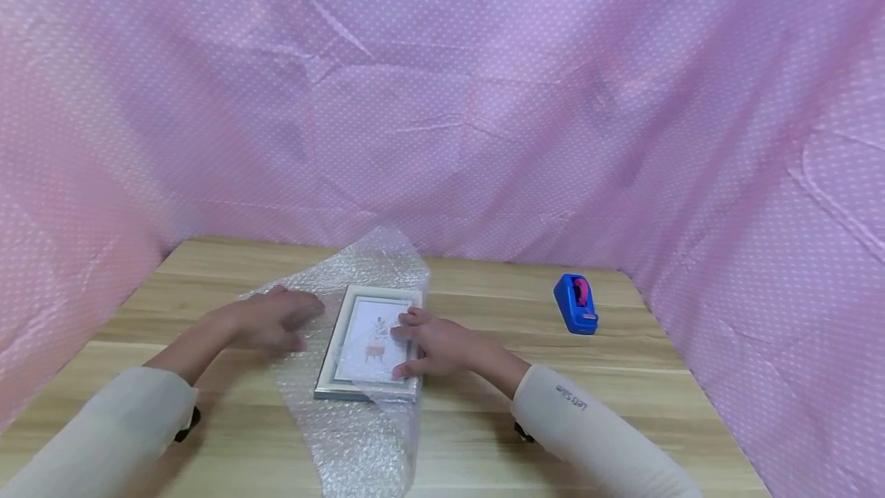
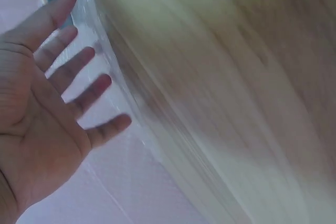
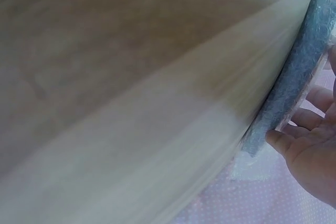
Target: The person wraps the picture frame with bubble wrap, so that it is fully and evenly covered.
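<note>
A picture frame [image 1: 333,357] with a pale border and a small drawing inside lies face up on a sheet of bubble wrap [image 1: 366,444]. Along its right side the wrap is folded up over the edge; the right wrist view shows that covered edge [image 3: 289,80]. My right hand [image 1: 439,344] rests on this side, its fingers spread over the wrap and the picture. To the left of the frame, my left hand [image 1: 276,321] hovers over the wrap, slightly blurred. In the left wrist view, the left hand [image 2: 47,98] has its fingers spread and nothing in the palm.
A blue tape dispenser [image 1: 575,304] with a pink roll stands on the right part of the wooden table [image 1: 622,398]. Pink dotted cloth [image 1: 442,98] hangs behind the table and along both sides. The wrap reaches toward the table's back edge.
</note>
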`<state>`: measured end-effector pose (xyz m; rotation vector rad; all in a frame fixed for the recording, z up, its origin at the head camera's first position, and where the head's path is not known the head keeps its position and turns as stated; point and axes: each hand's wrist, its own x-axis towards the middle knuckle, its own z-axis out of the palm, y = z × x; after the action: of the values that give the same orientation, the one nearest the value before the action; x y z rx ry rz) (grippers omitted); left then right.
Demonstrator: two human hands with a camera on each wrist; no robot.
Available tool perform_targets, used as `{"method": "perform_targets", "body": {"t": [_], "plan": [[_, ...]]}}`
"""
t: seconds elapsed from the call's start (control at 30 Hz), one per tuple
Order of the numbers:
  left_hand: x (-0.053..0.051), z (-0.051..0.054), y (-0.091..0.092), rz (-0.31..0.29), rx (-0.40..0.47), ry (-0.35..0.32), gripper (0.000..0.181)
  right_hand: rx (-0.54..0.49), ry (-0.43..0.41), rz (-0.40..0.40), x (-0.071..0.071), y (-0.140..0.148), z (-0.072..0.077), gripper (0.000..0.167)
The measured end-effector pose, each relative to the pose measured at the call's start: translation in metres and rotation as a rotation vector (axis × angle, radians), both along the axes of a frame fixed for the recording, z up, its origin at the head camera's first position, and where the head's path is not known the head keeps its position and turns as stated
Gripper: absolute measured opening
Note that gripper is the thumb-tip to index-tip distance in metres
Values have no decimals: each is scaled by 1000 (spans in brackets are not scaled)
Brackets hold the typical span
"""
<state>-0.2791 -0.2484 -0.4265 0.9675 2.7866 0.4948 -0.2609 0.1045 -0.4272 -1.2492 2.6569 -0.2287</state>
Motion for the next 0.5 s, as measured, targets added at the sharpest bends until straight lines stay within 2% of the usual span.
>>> {"method": "perform_targets", "body": {"t": [0.1, 0.2, 0.3, 0.37, 0.43, 0.5], "plan": [[-7, -1, -17, 80, -39, 63, 55, 4, 7, 10, 0, -1, 0, 73], [-14, -3, -36, 174, -63, 83, 58, 5, 11, 10, 0, -1, -1, 74], [-17, -5, -53, 261, -37, 19, 65, 14, 7, 1, -1, -2, -3, 75], [-18, -5, -62, 297, 1, -39, 71, 20, 6, -6, -1, -2, -3, 76], [-18, -4, -69, 339, 68, -118, 75, 25, 4, -11, -1, -2, -3, 77], [-19, -2, -73, 382, 139, -160, 75, 26, 3, -13, -1, -2, -2, 77]]}}
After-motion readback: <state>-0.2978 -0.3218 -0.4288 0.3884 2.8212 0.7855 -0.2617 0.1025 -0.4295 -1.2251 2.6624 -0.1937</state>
